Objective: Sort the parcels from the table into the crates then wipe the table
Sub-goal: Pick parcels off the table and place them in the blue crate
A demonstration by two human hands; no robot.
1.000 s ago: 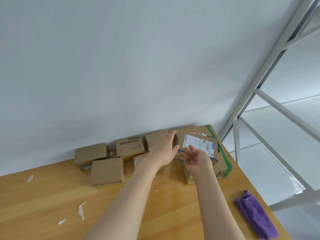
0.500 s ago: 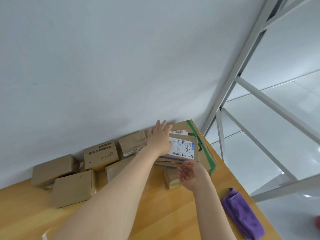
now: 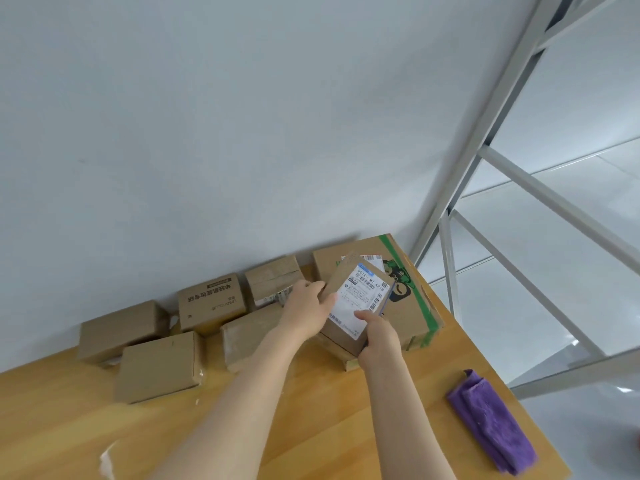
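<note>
Sorting step, pick-up phase. Left hand (image 3: 306,308) and right hand (image 3: 379,337) clasp opposite edges of the labelled parcel (image 3: 362,296), tilted over the green-taped carton (image 3: 412,317) at the table's (image 3: 329,427) far corner. Next, presumably, it goes to a crate, though none is in view.

Two bare hands and two bare forearms were all of the person that showed.

The left hand (image 3: 304,311) and the right hand (image 3: 380,341) were uncovered. So were the left forearm (image 3: 242,403) and the right forearm (image 3: 405,417), each bare from the wrist down to the lower edge of the picture, which cut them off. The left forearm looked the broader of the two, swelling towards that edge under the wide-angle lens. The skin looked smooth in the soft focus, and the fingernails were too small and blurred to describe.
</note>
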